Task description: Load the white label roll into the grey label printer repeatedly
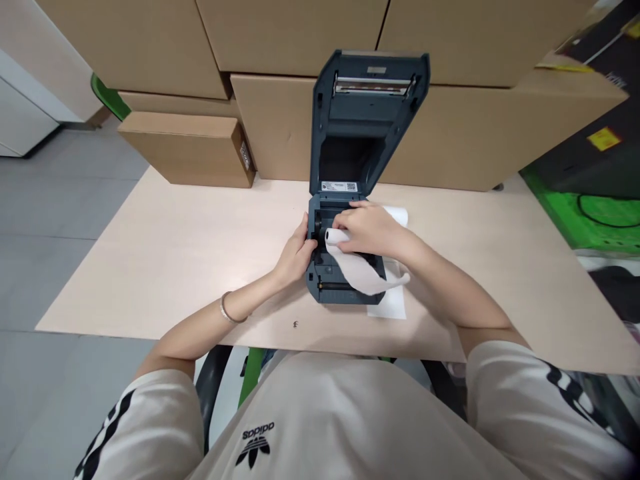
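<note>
A dark grey label printer (316, 288) stands on the table with its lid (373, 123) raised against the boxes behind. My left hand (295, 259) grips the left side of the printer's base, thumb over the edge. Over the open compartment, my right hand (374, 230) is closed round a small white paper roll (335, 236) with a hollow core. A loose strip of paper (366, 275) hangs from this roll across the printer's front part. Behind my right hand a white roll (399, 215) shows in part. White paper (393, 305) lies beside the printer's front right corner.
Large cardboard boxes (280, 127) form a wall along the table's back edge. A smaller flat box (190, 153) stands at the back left of the table (225, 233). Near the front edge lies a tiny dark bit (295, 325). A green crate (595, 217) is at the right.
</note>
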The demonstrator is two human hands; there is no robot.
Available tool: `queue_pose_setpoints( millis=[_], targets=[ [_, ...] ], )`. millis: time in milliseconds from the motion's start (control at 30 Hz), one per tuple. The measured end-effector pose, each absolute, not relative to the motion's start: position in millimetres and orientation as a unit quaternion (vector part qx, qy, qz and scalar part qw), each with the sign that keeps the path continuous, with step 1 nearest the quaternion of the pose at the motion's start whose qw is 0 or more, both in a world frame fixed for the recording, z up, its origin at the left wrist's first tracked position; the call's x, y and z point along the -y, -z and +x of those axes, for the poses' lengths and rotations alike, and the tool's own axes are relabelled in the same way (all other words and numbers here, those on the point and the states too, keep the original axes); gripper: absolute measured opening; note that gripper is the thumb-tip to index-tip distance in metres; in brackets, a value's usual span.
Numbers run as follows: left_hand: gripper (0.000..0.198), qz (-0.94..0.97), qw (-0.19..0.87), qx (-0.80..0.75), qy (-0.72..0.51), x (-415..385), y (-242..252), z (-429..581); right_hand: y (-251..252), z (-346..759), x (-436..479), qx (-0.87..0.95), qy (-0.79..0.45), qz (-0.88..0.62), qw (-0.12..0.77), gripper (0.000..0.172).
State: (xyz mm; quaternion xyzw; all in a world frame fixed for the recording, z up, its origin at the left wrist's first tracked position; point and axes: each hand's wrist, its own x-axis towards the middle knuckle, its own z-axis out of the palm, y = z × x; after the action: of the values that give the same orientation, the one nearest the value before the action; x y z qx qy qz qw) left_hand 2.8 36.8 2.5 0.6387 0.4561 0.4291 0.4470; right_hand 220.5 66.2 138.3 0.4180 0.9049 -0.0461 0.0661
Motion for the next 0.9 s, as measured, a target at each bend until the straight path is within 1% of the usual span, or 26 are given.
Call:
queue_pose_setpoints(
  millis=[33, 133, 167, 200, 233, 333, 367, 400, 467, 567, 633, 700, 733, 833, 867, 900],
  targets=[
    [0.085, 0.638, 0.448, -0.457, -0.428, -37.1, 0.0, 2.3, -150.7, 232.0, -58.5, -0.898, 0.068, 0.433, 0.023, 0.032],
    [0.082, 0.645, 0.447, -0.433, -0.444, -37.4, 3.6, 3.0, -187.7, 284.4, -38.1, -0.867, 0.147, 0.452, -0.149, 0.033],
    [0.081, 0.647, 0.447, -0.424, -0.449, -37.2, 3.9, 3.3, -196.1, 305.3, -35.4, -0.862, 0.155, 0.453, -0.167, 0.036],
    [0.082, 0.647, 0.448, -0.420, -0.452, -37.0, 4.0, 3.5, -200.6, 326.0, -35.7, -0.860, 0.164, 0.455, -0.161, 0.038],
    [0.083, 0.644, 0.451, -0.421, -0.452, -36.8, 4.0, 3.4, -200.5, 345.3, -39.3, -0.859, 0.184, 0.461, -0.122, 0.040],
    [0.086, 0.632, 0.458, -0.434, -0.450, -36.6, 4.5, 1.8, -173.2, 384.4, -64.1, -0.823, 0.271, 0.497, 0.046, 0.040],
    [0.085, 0.632, 0.458, -0.433, -0.450, -36.8, 4.7, 1.1, -157.9, 389.7, -74.0, -0.801, 0.277, 0.522, 0.098, 0.039],
    [0.084, 0.634, 0.458, -0.431, -0.450, -36.9, 4.8, 0.5, -141.6, 391.6, -83.1, -0.779, 0.257, 0.556, 0.134, 0.037],
    [0.084, 0.636, 0.457, -0.427, -0.452, -37.2, 4.9, -0.2, -111.7, 388.5, -96.2, -0.749, 0.201, 0.609, 0.165, 0.040],
    [0.085, 0.630, 0.462, -0.426, -0.456, -37.1, 5.3, 0.0, -86.1, 381.6, -101.5, -0.738, 0.153, 0.637, 0.159, 0.046],
    [0.087, 0.621, 0.468, -0.431, -0.458, -36.5, 5.7, 0.4, -83.6, 382.4, -99.2, -0.741, 0.140, 0.639, 0.151, 0.047],
    [0.089, 0.611, 0.472, -0.443, -0.455, -35.6, 5.6, 0.6, -89.2, 385.8, -96.5, -0.745, 0.130, 0.639, 0.143, 0.053],
    [0.091, 0.608, 0.472, -0.449, -0.452, -35.1, 5.2, 0.7, -93.4, 386.8, -95.9, -0.747, 0.123, 0.640, 0.131, 0.061],
    [0.093, 0.611, 0.470, -0.457, -0.444, -34.1, 3.5, 0.6, -102.8, 377.8, -99.0, -0.774, 0.106, 0.623, 0.042, 0.097],
    [0.093, 0.613, 0.469, -0.455, -0.444, -34.1, 3.1, 0.4, -103.1, 370.0, -101.6, -0.792, 0.108, 0.601, 0.012, 0.105],
    [0.092, 0.614, 0.470, -0.453, -0.445, -34.4, 3.0, 0.2, -101.8, 360.2, -104.8, -0.812, 0.115, 0.572, -0.006, 0.106]
  ],
)
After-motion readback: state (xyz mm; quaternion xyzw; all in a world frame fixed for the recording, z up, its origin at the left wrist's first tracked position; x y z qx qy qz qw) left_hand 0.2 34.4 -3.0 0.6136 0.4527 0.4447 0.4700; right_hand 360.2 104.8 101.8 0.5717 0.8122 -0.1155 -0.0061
